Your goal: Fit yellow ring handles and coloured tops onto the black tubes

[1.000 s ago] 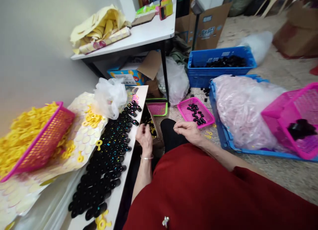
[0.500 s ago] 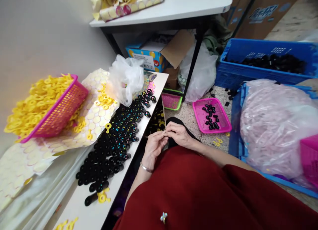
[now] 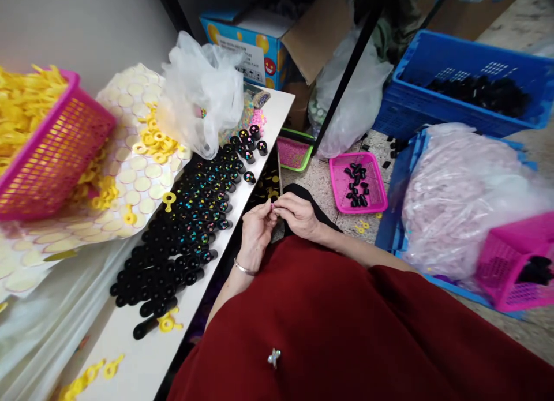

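Above my lap, my left hand [image 3: 256,231] and my right hand [image 3: 298,214] meet fingertip to fingertip. Both are closed in a pinch around something tiny; a speck of pink shows between the fingers, but its kind is hidden. To the left, black cylindrical pieces [image 3: 173,239] stand crowded on the white table [image 3: 277,109], many with coloured bits in their tops. Yellow ring-shaped pieces with short stems [image 3: 168,200] lie among and around them. A heap of small pink and coloured beads [image 3: 257,119] sits at the table's far end.
A pink basket of yellow pieces [image 3: 86,141] leans at left beside a crumpled plastic bag [image 3: 203,89]. On the floor are a pink tray of black parts [image 3: 383,202], a green-rimmed tray [image 3: 303,164], a blue crate [image 3: 459,49] and a large filled plastic bag [image 3: 471,199].
The view has tilted downward and shifted, so the upper white table has left the frame. My hands stay pinched together, and a pink speck now shows at the fingertips.
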Demonstrator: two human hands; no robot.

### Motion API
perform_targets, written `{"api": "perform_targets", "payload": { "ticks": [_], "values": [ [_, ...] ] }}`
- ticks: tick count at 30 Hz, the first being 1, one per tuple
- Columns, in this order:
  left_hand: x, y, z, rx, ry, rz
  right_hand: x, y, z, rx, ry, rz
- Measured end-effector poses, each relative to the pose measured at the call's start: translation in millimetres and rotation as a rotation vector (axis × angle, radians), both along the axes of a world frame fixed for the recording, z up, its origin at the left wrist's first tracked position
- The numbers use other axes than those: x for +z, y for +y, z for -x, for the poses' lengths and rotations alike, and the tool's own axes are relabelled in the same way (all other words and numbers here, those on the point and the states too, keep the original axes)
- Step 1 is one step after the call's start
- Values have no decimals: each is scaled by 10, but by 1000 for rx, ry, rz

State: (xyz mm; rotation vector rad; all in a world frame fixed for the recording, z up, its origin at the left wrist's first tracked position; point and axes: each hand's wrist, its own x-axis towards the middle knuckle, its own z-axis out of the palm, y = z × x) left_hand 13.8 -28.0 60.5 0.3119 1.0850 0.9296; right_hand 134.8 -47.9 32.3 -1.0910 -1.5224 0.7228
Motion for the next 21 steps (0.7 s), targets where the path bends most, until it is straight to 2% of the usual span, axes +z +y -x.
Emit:
{"api": "perform_targets", "payload": {
  "ticks": [5,8,13,21],
  "values": [
    [-30,1,5,8,13,6,2,29,16,8,-64,-28],
    [-36,-7,-12,-7,16,-47,13,49,18,-12,15,48],
    [-66,-47,-46,-17,-43,-150,50,38,31,55,219,164],
    [-267,2,-83,-40,-239,-50,37,72,90,-19,200,151]
  ]
}}
